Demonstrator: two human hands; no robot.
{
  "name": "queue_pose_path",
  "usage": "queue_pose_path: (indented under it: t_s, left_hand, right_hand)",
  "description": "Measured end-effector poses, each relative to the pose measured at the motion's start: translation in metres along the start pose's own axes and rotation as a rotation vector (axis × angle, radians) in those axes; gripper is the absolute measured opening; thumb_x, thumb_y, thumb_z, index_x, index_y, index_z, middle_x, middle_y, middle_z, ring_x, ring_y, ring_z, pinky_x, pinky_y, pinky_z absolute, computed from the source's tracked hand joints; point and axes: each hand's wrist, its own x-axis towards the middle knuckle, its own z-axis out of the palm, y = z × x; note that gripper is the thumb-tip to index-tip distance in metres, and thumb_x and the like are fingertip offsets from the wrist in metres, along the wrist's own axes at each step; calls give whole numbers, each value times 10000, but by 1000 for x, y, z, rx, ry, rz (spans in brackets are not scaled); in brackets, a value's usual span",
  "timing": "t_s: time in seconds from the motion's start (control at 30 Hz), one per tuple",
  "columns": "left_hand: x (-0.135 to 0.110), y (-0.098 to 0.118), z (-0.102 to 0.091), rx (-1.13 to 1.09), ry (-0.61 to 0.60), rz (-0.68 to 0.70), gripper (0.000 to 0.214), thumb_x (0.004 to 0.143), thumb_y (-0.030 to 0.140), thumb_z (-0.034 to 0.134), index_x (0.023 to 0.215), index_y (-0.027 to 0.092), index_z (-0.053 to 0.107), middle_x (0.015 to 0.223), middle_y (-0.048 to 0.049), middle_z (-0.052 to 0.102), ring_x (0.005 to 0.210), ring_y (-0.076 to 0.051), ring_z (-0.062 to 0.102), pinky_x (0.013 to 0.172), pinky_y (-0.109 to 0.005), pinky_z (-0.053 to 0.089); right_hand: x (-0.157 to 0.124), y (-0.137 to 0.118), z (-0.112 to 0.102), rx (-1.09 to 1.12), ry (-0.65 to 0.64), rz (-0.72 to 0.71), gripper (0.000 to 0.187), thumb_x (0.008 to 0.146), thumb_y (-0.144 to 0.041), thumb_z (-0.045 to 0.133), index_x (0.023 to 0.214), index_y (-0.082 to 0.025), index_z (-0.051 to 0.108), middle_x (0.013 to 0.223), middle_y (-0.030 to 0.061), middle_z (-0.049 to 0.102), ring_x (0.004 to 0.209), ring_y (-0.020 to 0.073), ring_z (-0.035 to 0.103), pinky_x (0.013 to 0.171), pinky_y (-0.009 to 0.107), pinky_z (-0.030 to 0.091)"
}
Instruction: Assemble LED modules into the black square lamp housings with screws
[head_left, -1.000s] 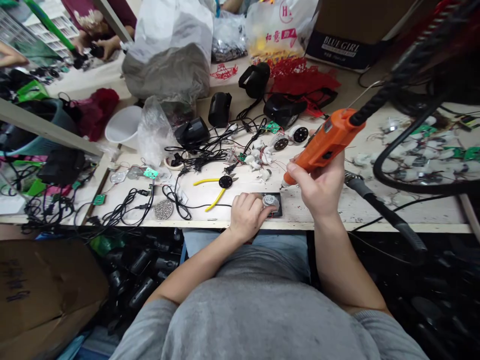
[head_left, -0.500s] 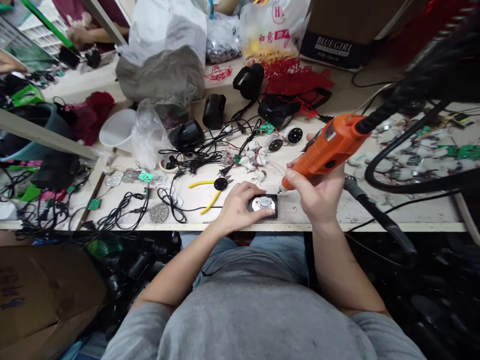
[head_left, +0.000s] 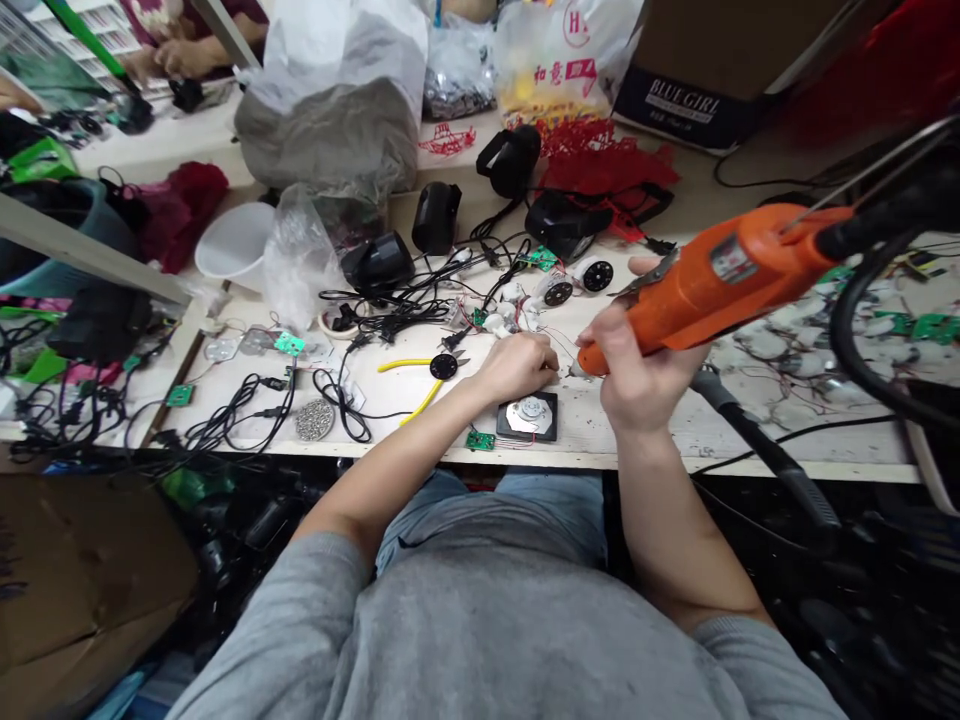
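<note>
My right hand is wrapped round an orange electric screwdriver, its tip angled down and left near the tabletop. My left hand rests on the bench just left of that tip. Its fingers are curled together, and whatever they pinch is hidden. In front of it lies a black square housing with a silver plate on top, touched by neither hand. Thin red wires run from it to a small green circuit board near the bench's front edge. Yellow-handled pliers lie left of my left wrist.
Black cables and white motor parts spread behind my hands. A round dish of small metal pieces sits to the left. More white parts with wires and a grey-black handled tool are on the right. Another person's hands show far left.
My left hand has let go of the black housing and moved back behind it, leaving the green board visible. The screwdriver in my right hand has tilted flatter, its rear end swinging right.
</note>
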Motion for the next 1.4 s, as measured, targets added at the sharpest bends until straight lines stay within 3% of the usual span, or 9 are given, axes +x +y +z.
queue_pose_path:
  t_s: [0.1, 0.2, 0.37, 0.6, 0.7, 0.9, 1.0, 1.1, 1.4]
  left_hand:
    - [-9, 0, -6, -55, 46, -10, 227, 846, 143, 647, 1035, 180, 767, 939, -52, 736, 890, -196, 667, 795, -296, 494]
    - [-35, 6, -7, -114, 216, -70, 191, 923, 230, 624, 1064, 173, 739, 942, -55, 725, 889, -190, 659, 821, -315, 500]
    - [-91, 28, 17, -87, 451, -133, 513, 811, 543, 759, 1145, 159, 691, 1057, -96, 684, 987, -251, 614, 889, -400, 507]
    - [-105, 37, 50, -77, 606, -171, 373, 848, 431, 760, 1102, 179, 653, 950, -61, 668, 900, -225, 590, 794, -356, 489]
    - [-105, 37, 53, -93, 634, -156, 360, 876, 414, 731, 1125, 173, 631, 926, -57, 650, 876, -217, 585, 779, -346, 481]
    - [-110, 37, 60, 75, 618, -46, 272, 964, 328, 612, 1211, 222, 659, 1017, -83, 607, 887, -201, 536, 794, -336, 475]
    - [-112, 37, 64, 153, 613, -60, 242, 965, 329, 609, 1184, 264, 688, 1043, -80, 599, 894, -195, 517, 794, -330, 475]
    - [-114, 36, 66, 194, 617, -59, 256, 956, 277, 619, 1200, 297, 692, 1071, -71, 596, 927, -196, 510, 815, -320, 476]
    - [-118, 34, 71, 218, 633, 2, 356, 967, 129, 508, 1200, 314, 703, 1118, -77, 570, 922, -196, 491, 801, -301, 473]
  right_hand:
    - [-3, -3, -7, 115, -43, 1, 472, 829, -725, 613, 1000, -289, 666, 756, 0, 632, 602, 174, 625, 576, 345, 561]
    - [-6, -7, -9, 176, -141, 59, 624, 843, -843, 419, 1024, -316, 699, 741, 15, 667, 589, 194, 646, 489, 333, 531]
    - [-8, -20, -2, 237, -46, 52, 650, 842, -855, 388, 882, -315, 746, 865, 25, 735, 443, 153, 585, 314, 297, 388]
    - [-20, -31, 9, 266, -61, 26, 678, 813, -888, 369, 941, -350, 761, 658, 21, 691, 423, 190, 582, 291, 317, 400]
    - [-24, -29, 7, 264, -61, 57, 695, 827, -882, 319, 947, -354, 755, 624, 26, 666, 446, 207, 597, 298, 323, 393]
    - [-25, -20, -2, 179, -80, 68, 703, 774, -919, 353, 976, -332, 684, 814, 63, 725, 486, 233, 633, 372, 381, 468]
    - [-25, -16, 1, 72, -5, 18, 705, 844, -877, 202, 1009, -356, 649, 794, 41, 712, 488, 229, 643, 378, 373, 492]
    - [-24, -15, 5, 54, 32, -24, 638, 874, -841, 222, 1007, -374, 636, 750, 13, 693, 495, 216, 646, 387, 356, 519]
    - [-12, -20, 7, 252, -172, 108, 732, 682, -974, 420, 814, -306, 692, 634, 24, 669, 350, 182, 537, 263, 339, 442]
